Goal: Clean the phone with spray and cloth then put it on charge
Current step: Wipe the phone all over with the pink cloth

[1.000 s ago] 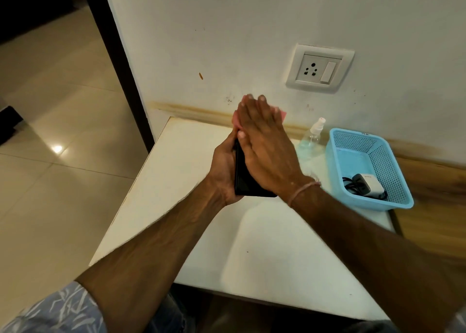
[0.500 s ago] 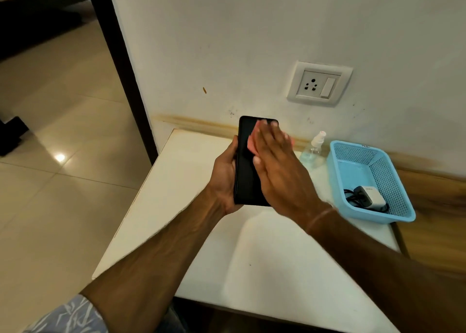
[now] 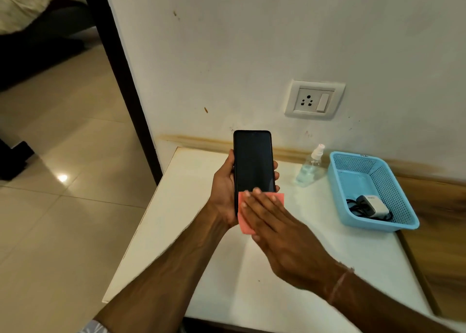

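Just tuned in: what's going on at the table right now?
The left hand grips a black phone upright above the white table. The right hand presses a pink cloth flat against the phone's lower end. The spray bottle stands near the wall. The charger lies in the blue basket, not plugged in.

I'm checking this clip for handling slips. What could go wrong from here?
1. The left hand grips the phone only by its edges, above the table. The right hand, pressing the pink cloth on the phone's lower end, might push it loose.
2. The spray bottle stands close beside the right hand, so a wide wipe may topple it.
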`<state>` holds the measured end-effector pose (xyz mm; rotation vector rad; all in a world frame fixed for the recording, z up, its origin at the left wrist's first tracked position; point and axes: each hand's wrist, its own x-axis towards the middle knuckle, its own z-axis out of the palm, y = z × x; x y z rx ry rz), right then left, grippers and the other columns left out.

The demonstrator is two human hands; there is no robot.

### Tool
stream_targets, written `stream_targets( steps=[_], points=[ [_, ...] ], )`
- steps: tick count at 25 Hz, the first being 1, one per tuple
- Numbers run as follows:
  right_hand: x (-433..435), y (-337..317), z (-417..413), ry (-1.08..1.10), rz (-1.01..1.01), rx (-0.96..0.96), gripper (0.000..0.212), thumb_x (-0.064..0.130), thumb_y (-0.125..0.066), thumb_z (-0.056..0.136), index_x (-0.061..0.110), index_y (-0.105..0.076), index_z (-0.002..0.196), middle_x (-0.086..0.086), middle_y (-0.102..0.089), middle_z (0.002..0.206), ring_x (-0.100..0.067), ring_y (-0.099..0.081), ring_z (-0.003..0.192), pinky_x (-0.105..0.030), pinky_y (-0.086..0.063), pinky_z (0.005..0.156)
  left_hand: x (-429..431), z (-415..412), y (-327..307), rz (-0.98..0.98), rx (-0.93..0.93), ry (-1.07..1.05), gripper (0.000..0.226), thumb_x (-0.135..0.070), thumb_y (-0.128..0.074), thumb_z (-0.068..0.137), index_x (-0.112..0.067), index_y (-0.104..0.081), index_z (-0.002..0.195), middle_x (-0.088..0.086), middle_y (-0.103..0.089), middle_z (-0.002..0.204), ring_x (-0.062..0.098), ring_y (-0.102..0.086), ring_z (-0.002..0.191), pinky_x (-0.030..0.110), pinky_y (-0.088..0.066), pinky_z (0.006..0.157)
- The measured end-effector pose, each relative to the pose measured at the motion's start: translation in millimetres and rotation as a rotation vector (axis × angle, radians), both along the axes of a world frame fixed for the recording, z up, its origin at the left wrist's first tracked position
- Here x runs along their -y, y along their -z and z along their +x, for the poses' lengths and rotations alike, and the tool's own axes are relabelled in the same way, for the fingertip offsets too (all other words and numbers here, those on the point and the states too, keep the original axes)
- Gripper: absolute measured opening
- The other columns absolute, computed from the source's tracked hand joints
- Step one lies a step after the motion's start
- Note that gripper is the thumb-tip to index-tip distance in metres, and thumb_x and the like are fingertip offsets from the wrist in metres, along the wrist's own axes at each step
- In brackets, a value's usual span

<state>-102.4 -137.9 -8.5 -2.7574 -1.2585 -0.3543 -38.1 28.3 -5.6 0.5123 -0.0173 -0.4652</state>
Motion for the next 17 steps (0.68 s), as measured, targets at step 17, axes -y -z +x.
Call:
stream_targets(
  steps=[17],
  points=[
    [-5.3, -2.9, 5.5, -0.003, -0.033, -0.011, 0.055, 0.036, -0.019, 0.104, 0.015, -0.010, 0.155, -0.001, -0.006, 0.162, -0.018, -0.003, 0.150, -0.037, -0.013, 0.121, -2.5, -1.2, -0.3, 0.016, -0.029, 0.003, 0.074, -0.063, -0.040, 0.099, -0.001, -0.058, 0.134, 0.017, -0.064, 0.119, 0.030, -0.062, 0.104, 0.041, -0.049, 0.095]
  ],
)
